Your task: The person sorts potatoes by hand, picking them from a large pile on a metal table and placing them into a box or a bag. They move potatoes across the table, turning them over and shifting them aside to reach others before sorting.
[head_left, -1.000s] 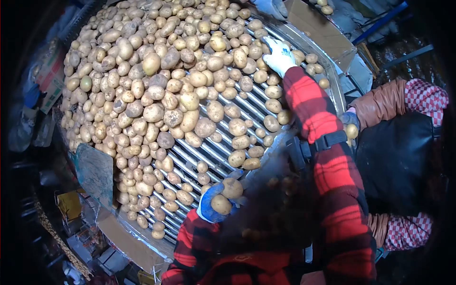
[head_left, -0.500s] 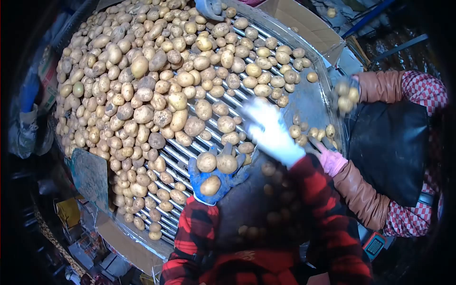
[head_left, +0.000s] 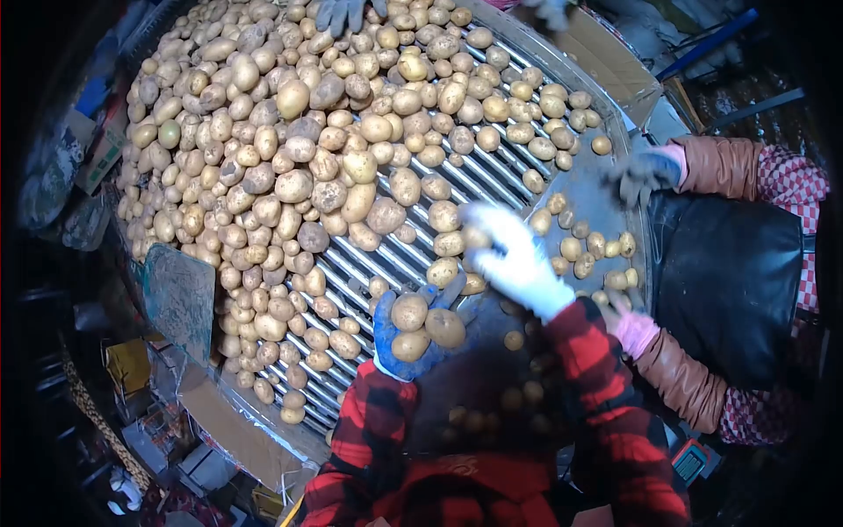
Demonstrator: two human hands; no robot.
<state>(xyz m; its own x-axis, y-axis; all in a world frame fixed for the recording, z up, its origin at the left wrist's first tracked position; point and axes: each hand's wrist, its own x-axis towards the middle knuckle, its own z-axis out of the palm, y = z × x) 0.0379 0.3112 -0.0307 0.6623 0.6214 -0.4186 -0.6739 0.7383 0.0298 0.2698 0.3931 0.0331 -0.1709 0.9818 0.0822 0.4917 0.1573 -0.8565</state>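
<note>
Because the three potatoes (head_left: 445, 328) sit loosely together by the near edge of the slatted metal bed (head_left: 386, 255), a level palm and raised fingertips should cradle them best. The left hand (head_left: 434, 356), blue-gloved, is cupped, half curled around them. White-gloved and blurred, the right hand (head_left: 518, 265) is beside another potato (head_left: 475, 237); whether it grips it, I cannot tell.
</note>
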